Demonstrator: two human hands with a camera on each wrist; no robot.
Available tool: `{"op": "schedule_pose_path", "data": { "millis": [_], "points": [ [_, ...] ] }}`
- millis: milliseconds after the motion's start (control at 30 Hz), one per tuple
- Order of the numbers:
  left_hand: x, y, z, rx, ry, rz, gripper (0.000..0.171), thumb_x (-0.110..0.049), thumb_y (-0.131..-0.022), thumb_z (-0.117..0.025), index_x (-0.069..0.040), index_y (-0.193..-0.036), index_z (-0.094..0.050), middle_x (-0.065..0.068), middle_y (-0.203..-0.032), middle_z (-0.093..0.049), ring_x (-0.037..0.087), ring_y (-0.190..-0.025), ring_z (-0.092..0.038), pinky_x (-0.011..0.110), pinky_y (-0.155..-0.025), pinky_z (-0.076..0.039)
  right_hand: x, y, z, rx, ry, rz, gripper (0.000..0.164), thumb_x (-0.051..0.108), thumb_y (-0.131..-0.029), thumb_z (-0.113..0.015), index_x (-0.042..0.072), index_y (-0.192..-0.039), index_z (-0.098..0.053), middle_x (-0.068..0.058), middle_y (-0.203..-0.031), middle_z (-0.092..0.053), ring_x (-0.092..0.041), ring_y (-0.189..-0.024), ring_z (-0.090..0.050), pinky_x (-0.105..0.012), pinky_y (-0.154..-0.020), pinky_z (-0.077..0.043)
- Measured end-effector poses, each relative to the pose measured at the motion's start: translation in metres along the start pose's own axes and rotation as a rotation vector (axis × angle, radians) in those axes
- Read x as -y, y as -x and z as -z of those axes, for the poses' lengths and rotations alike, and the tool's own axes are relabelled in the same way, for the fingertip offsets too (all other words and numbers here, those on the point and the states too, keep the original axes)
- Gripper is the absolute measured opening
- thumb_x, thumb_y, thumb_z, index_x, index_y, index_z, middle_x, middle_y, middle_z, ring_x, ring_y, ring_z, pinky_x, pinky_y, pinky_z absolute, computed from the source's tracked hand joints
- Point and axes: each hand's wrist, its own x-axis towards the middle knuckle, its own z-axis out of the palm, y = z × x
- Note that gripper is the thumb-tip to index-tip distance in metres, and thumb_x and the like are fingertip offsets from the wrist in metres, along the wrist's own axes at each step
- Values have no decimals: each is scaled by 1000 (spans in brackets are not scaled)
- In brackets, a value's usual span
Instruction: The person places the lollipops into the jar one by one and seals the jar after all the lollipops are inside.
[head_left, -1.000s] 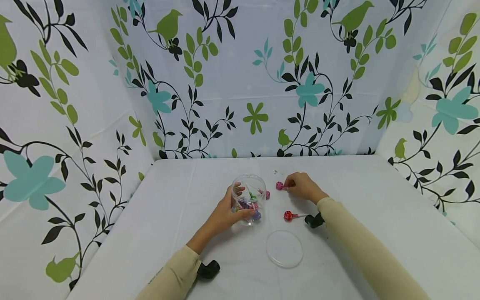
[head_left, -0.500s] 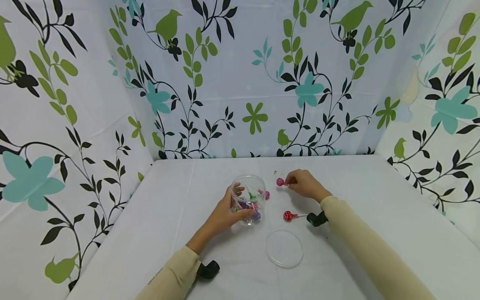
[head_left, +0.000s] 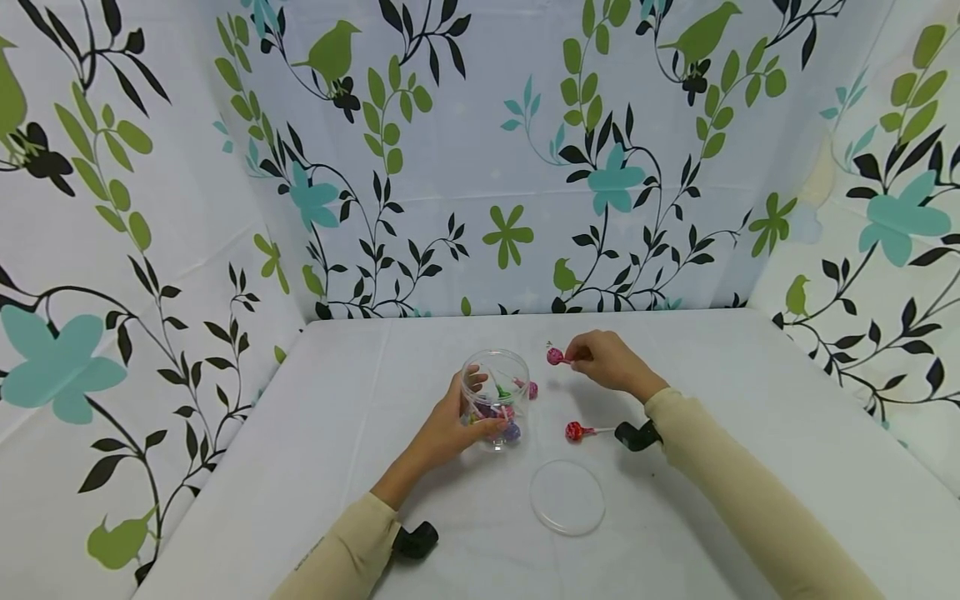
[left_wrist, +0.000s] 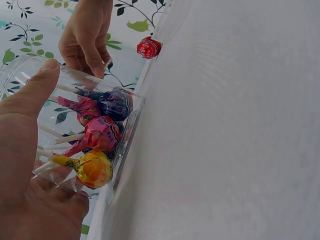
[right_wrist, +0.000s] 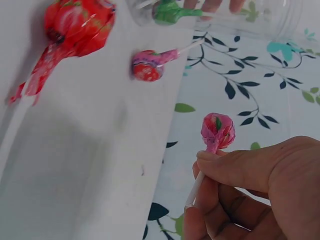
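My left hand point(head_left: 459, 425) grips a clear plastic jar point(head_left: 497, 363) from its left side, thumb across the front. Inside the jar lie several wrapped lollipops, among them a yellow one point(left_wrist: 94, 169), a pink one point(left_wrist: 102, 134) and a green one point(right_wrist: 166, 12). My right hand point(head_left: 609, 362) pinches the white stick of a pink lollipop point(right_wrist: 218, 131) just below its wrapper, raised above the table to the right of the jar. The jar's mouth faces up and has no lid on it.
A red lollipop point(head_left: 575, 432) lies on the white table point(head_left: 360, 400) near the right wrist. Another pink lollipop point(right_wrist: 149, 66) lies right behind the jar. A clear round lid point(head_left: 567, 498) rests in front. Patterned cloth point(head_left: 450, 167) hangs around the table's back and sides.
My right hand has lifted the pink lollipop slightly upward and away from the table. The left hand and jar have stayed in place.
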Motion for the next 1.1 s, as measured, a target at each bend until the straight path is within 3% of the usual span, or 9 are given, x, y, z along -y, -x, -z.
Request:
{"op": "schedule_pose_path", "data": {
  "millis": [367,667,1100],
  "points": [
    [2,-1,0,1,5,-2,103,-38,-88,-86,-8,-163,-21,13,-159,-43,35,-142,-46,53,-116,-34,29,8,11,-47,-5,105,11,0,-97,-71,0,-107,-75,-4,-94,-71,-22,-87,-63,-40,-82,-57],
    [1,0,0,-9,-18,8,102,-41,-88,-85,-12,-163,-22,9,-159,-44,36,-141,-47,54,-116,-34,57,15,19,-74,-6,180,10,1,-97,-72,2,-106,-75,-2,-93,-71,-20,-84,-62,-36,-77,-56],
    [0,2,-1,-11,25,8,100,-36,-89,-86,-14,-163,-22,12,-159,-44,32,-141,-48,53,-115,-36,86,22,22,-66,-20,284,9,1,-97,-72,4,-105,-76,-5,-96,-72,-18,-85,-63,-35,-77,-56]
  ]
}}
